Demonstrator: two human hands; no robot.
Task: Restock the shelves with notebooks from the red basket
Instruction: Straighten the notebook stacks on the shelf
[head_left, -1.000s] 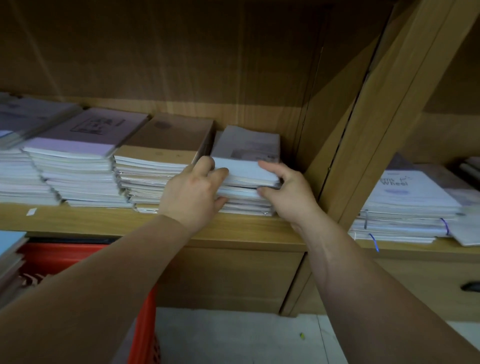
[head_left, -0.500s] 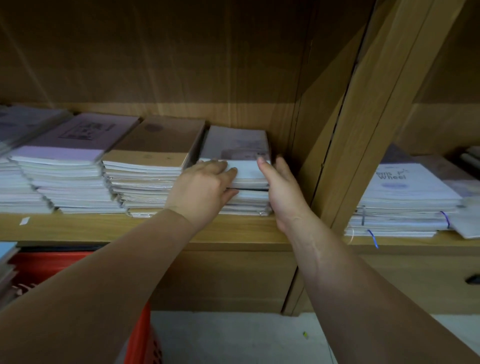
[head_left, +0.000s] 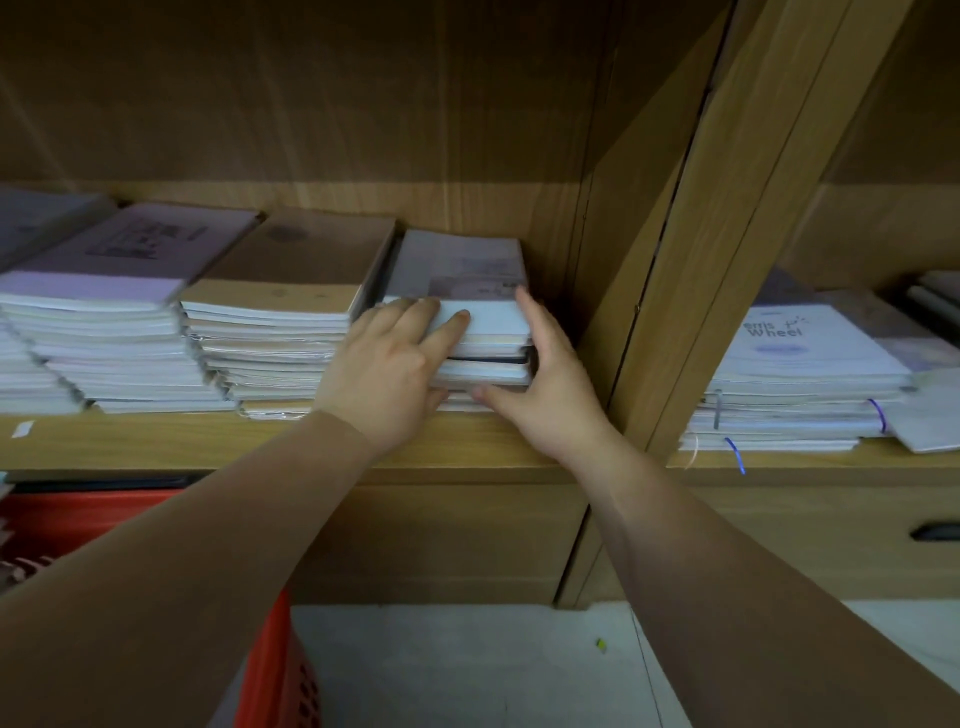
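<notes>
A stack of pale grey-blue notebooks (head_left: 467, 270) stands at the right end of the wooden shelf (head_left: 156, 441), against the side panel. My left hand (head_left: 389, 369) lies with straight fingers on the stack's front left edge. On the front right corner my right hand (head_left: 545, 384) presses flat, fingers along the side and thumb low on the front. The red basket (head_left: 280, 670) is at the bottom left, below the shelf, mostly hidden by my left arm.
Left of that stack are a brown-covered stack (head_left: 291, 291) and a lilac-covered stack (head_left: 104, 291). A slanted wooden divider (head_left: 727, 234) separates the bay on the right, which holds more notebooks (head_left: 800, 374). Drawer fronts (head_left: 779, 540) are under the shelf.
The notebooks I had at the front of the stack have slid back onto it. Both hands now press the stack's front edges; my right hand moved to the right corner.
</notes>
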